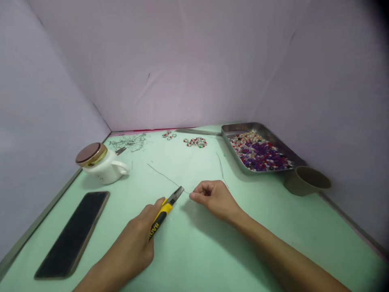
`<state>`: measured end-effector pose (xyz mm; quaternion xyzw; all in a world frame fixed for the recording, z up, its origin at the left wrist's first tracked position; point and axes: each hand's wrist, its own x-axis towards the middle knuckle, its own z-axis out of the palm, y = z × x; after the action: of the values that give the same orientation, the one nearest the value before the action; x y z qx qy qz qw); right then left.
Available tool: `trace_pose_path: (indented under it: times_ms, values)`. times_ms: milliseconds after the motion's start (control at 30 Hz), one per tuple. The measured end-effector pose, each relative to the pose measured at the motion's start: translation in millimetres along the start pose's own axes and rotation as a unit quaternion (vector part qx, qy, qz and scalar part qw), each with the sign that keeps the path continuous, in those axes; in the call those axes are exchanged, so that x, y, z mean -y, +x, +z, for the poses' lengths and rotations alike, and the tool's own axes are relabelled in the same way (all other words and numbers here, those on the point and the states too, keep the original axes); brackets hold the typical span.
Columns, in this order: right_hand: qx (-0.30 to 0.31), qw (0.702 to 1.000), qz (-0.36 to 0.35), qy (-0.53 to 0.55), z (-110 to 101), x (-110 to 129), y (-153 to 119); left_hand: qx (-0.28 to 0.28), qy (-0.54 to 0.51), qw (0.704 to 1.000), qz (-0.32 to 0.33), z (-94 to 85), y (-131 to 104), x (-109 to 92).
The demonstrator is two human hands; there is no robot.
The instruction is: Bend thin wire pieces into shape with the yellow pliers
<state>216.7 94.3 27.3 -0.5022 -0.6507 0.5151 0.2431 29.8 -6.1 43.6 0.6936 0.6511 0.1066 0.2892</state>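
Observation:
My left hand (140,232) is wrapped round the yellow and black handles of a pair of pliers (166,207). The metal jaws meet a thin dark wire (163,175) near the middle of the table. One length of this wire runs up and left from the jaws. On the other side, its short end reaches my right hand (215,199), where thumb and forefinger pinch it. Beyond the hands lie two small groups of rings strung with red and clear beads (196,142). Another thin wire piece (221,168) rests beyond my right hand.
A metal tray (240,164) of mixed beads stands at the right, beside a brown cup (306,181). At the left are a white lidded mug (107,170) and a phone (73,235). Wire scraps (130,142) and a bundle of straight wires (197,132) lie at the back.

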Motion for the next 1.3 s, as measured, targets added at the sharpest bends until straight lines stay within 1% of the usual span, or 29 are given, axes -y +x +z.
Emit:
trace_pose_path:
  times_ms: [67,133,200,267,333,367,433,467,533,600,633,667,700,733,767,800,833,867,900,933,967,1033,1100,1133,1167,1200,1233,1267,1300]
  values:
    - [-0.018,0.999,-0.024,-0.039,1,2,-2,-0.031,0.094,0.995,-0.026,10.1,1,7]
    - [-0.032,0.996,-0.045,-0.067,2,2,-4,-0.059,0.158,0.985,-0.045,15.9,1,10]
    - [-0.038,0.995,-0.057,-0.075,2,2,-4,-0.071,0.155,0.984,-0.049,14.7,1,7]
    - [-0.033,0.996,-0.056,-0.054,1,1,-3,-0.057,0.073,0.995,-0.032,6.7,-1,1]
    - [-0.013,0.999,-0.044,-0.003,0,0,0,-0.01,-0.064,0.998,-0.004,-4.7,-3,-6]
    - [0.004,0.999,-0.037,0.031,-1,-1,1,0.026,-0.136,0.99,-0.003,-10.1,-4,-9]
    - [0.045,0.993,-0.034,0.103,-3,-2,3,0.105,-0.278,0.955,-0.008,-17.1,-6,-12]
    - [0.064,0.988,-0.038,0.137,-4,-3,3,0.145,-0.344,0.928,-0.009,-18.1,-6,-12]
    - [0.094,0.976,-0.052,0.189,-5,-5,2,0.205,-0.467,0.86,-0.002,-15.5,-7,-9]
    - [0.113,0.968,-0.059,0.216,-4,-6,1,0.244,-0.565,0.788,0.008,-9.7,-8,-3]
    - [0.119,0.966,-0.058,0.221,-4,-6,1,0.253,-0.6,0.759,0.007,-7.2,-8,-1]
    - [0.123,0.966,-0.056,0.222,-4,-7,1,0.253,-0.621,0.742,0.006,-5.7,-8,2]
    - [0.123,0.967,-0.053,0.218,-4,-7,1,0.249,-0.622,0.742,0.007,-5.4,-8,3]
    - [0.118,0.969,-0.049,0.209,-4,-7,2,0.241,-0.596,0.766,0.007,-6.4,-8,4]
    - [0.109,0.974,-0.043,0.194,-4,-7,3,0.221,-0.544,0.81,0.005,-8.3,-7,4]
    - [0.095,0.98,-0.033,0.171,-4,-7,3,0.19,-0.47,0.862,0.003,-10.6,-7,4]
    - [0.08,0.986,-0.022,0.144,-4,-7,4,0.15,-0.382,0.912,0.001,-12.6,-6,3]
    - [0.064,0.991,-0.011,0.113,-4,-6,4,0.107,-0.292,0.95,-0.001,-13.7,-4,2]
    - [0.047,0.995,-0.002,0.082,-3,-6,4,0.068,-0.213,0.975,-0.003,-13.3,-3,1]
    - [0.032,0.998,0.004,0.054,-2,-5,3,0.037,-0.145,0.989,-0.007,-11.2,-2,1]
    - [0.018,0.999,0.007,0.03,0,-5,2,0.018,-0.086,0.996,-0.015,-7.6,-1,1]
    - [-0.004,1.0,0.001,-0.011,3,-4,0,-0.005,0.034,0.998,-0.043,2.5,1,3]
    - [-0.019,0.999,-0.011,-0.042,6,-3,-3,-0.03,0.135,0.988,-0.073,11.1,2,5]
    - [-0.024,0.998,-0.018,-0.051,7,-3,-4,-0.042,0.158,0.984,-0.077,13.1,2,5]
    - [-0.027,0.998,-0.022,-0.053,7,-2,-4,-0.049,0.151,0.985,-0.072,12.9,1,5]
    - [-0.027,0.998,-0.023,-0.047,6,-2,-4,-0.048,0.116,0.99,-0.059,10.5,0,3]
    - [-0.024,0.999,-0.021,-0.032,5,-1,-4,-0.038,0.059,0.996,-0.047,6.2,0,1]
    - [-0.017,1.0,-0.017,-0.01,4,-1,-4,-0.018,-0.015,0.999,-0.034,0.7,-1,-2]
    - [-0.008,1.0,-0.014,0.015,2,-1,-3,0.014,-0.092,0.995,-0.03,-5.3,-2,-5]
